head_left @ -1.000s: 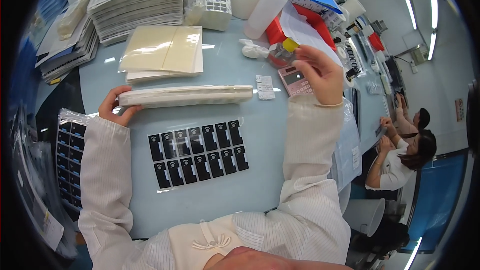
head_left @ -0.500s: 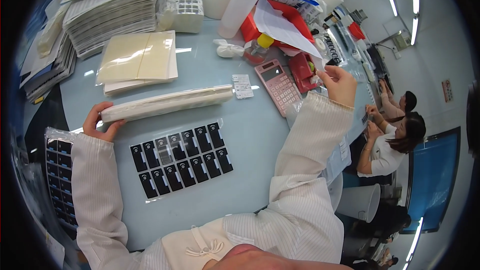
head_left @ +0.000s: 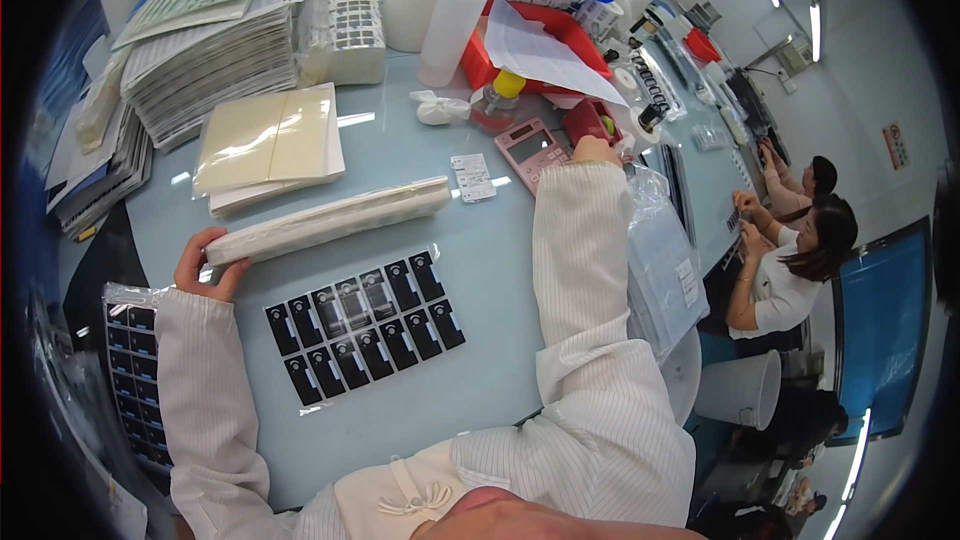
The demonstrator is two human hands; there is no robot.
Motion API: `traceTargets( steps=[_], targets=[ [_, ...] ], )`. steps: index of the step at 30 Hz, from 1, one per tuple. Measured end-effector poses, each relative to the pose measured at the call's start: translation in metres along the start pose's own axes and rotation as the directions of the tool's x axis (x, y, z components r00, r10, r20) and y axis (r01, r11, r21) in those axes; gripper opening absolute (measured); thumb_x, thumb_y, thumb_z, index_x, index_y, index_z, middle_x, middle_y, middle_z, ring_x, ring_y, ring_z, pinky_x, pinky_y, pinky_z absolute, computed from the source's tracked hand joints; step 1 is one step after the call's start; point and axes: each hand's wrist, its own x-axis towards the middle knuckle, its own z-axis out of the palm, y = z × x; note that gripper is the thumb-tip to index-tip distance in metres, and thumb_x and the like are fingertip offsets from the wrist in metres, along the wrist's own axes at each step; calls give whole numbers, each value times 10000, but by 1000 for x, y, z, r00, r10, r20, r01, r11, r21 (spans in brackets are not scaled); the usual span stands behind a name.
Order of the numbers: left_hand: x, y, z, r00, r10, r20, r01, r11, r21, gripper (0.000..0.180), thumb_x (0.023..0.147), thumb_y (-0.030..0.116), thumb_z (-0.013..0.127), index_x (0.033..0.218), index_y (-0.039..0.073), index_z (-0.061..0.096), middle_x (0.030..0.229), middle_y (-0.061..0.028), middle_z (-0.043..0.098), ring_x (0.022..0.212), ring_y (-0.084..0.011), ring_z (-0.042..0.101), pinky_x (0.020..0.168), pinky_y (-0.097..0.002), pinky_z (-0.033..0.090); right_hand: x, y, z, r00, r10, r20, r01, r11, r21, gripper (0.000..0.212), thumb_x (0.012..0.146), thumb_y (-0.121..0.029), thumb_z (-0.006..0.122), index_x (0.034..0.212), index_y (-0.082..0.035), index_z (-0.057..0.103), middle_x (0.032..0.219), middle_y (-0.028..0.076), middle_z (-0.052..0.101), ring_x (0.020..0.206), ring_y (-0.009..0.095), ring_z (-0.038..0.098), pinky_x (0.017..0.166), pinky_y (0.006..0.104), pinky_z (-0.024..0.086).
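My left hand [head_left: 207,262] grips the left end of a long white stack [head_left: 335,221] in clear wrap, thumb in front and fingers behind; the stack lies on the table, tilted up toward the right. At the table's right side, my right hand [head_left: 595,151] is at a small red tape dispenser [head_left: 584,121], beside a pink calculator [head_left: 528,147]. Its fingers are hidden behind the back of the hand. In front of the stack lies a clear sheet holding two rows of black rectangular pieces [head_left: 352,316], some of them with a greyer face.
Tall paper piles [head_left: 215,55] and cream folders [head_left: 270,145] stand at the back left. A white bottle [head_left: 452,30], a yellow-capped jar [head_left: 497,102] and a red bin [head_left: 572,35] are behind the calculator. Another black-piece sheet [head_left: 132,365] lies left. Co-workers [head_left: 785,285] sit at right.
My right hand has moved left and down from its raised position to the red tape dispenser. My left hand still grips the white stack. The whole view has shifted slightly.
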Motion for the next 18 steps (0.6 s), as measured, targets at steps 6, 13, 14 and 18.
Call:
traceTargets(
  steps=[6, 13, 14, 18],
  targets=[
    [-3, 19, 1, 998, -55, -9, 55, 998, 24, 511, 760, 41, 795, 1217, 92, 572, 1125, -71, 643, 1090, -201, 612, 1005, -338, 460, -6, -14, 9, 999, 32, -12, -32, 999, -14, 363, 877, -250, 689, 1201, -89, 664, 1195, 130, 675, 1120, 283, 652, 916, 389, 531],
    [-2, 34, 4, 999, -21, -35, 23, 999, 34, 469, 745, 112, 832, 1160, 111, 614, 1072, -73, 677, 1035, -237, 636, 963, -363, 486, 2, -14, 9, 989, 27, -147, -31, 999, -26, 292, 936, -165, 586, 1201, -64, 657, 1205, 153, 663, 1127, 310, 642, 905, 418, 539],
    [-2, 37, 4, 999, -24, -36, 25, 999, 32, 469, 745, 112, 832, 1160, 111, 614, 1072, -73, 677, 1035, -237, 636, 963, -363, 486, 8, -15, 11, 989, 25, -148, -30, 999, -29, 292, 936, -165, 586, 1201, -64, 657, 1205, 153, 663, 1127, 310, 642, 905, 418, 539],
    [-4, 36, 1, 998, -57, -34, 58, 998, 23, 481, 739, 113, 839, 1164, 116, 616, 1087, -75, 679, 1044, -250, 636, 960, -377, 496, 23, -19, 19, 990, -42, -138, 22, 990, -142, 286, 946, -154, 562, 1202, -83, 667, 1212, 137, 665, 1117, 292, 650, 891, 434, 547]
  ],
)
